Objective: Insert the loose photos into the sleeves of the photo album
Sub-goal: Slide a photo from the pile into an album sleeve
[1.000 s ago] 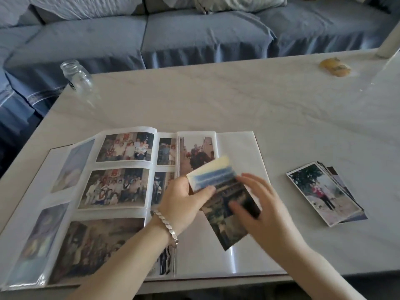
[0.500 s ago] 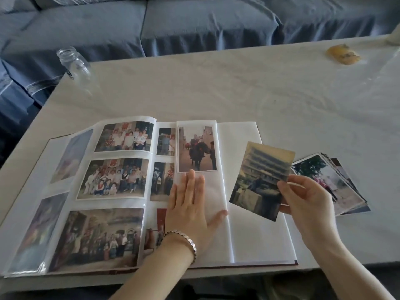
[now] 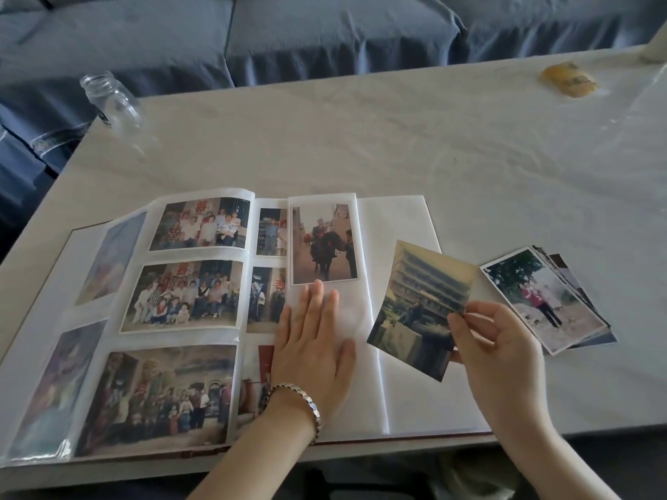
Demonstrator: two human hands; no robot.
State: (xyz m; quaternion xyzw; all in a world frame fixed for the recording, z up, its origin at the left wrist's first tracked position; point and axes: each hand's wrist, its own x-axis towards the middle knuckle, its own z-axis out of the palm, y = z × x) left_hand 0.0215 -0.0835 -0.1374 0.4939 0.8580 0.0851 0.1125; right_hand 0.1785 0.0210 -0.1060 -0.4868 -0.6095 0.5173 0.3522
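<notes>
Right hand [image 3: 501,348] pinches the building photo [image 3: 415,301] at its right edge, thumb on top and fingers curled behind. The print is tilted over the right page of the photo album [image 3: 397,225]; I can't tell whether it touches the page. Left hand [image 3: 314,341] lies flat with fingers straight, pressing and partly covering the empty sleeve [image 3: 352,315] below the horse photo [image 3: 325,243]. The stack of loose photos [image 3: 541,301] sits just right of the print on the table [image 3: 361,138]. Glass jar [image 3: 112,99] far left, yellow lump [image 3: 568,81] far right.
</notes>
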